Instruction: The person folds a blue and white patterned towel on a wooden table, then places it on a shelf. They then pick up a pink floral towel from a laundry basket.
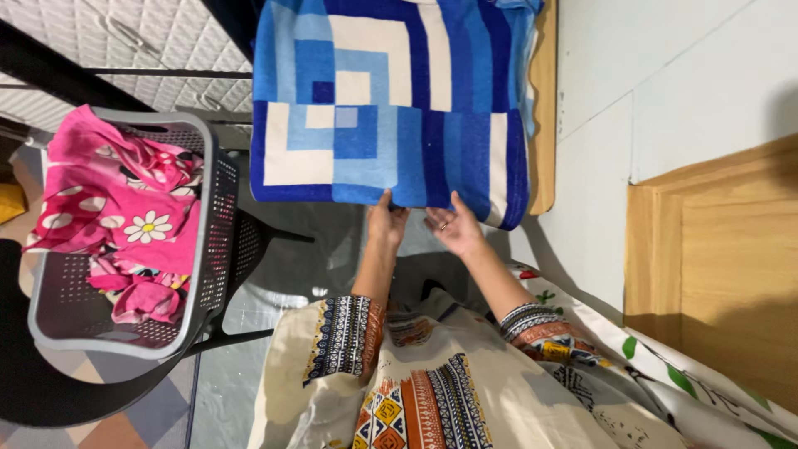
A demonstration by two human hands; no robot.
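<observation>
fingers (384, 202) of the left hand (386, 223) and right hand (455, 226) are laid spread on the near edge of a blue patchwork towel (386, 100), nothing pinched. it is draped over a wooden surface (543, 108); soft and limp, it is judged best gripped at corners.

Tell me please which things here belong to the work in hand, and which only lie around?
In hand:
- blue patterned towel, folded on the wooden table
- left hand and right hand, both at the towel's near edge

Lying about:
- grey laundry basket with pink flowered cloth
- wooden cabinet
- white leaf-print cloth
</observation>
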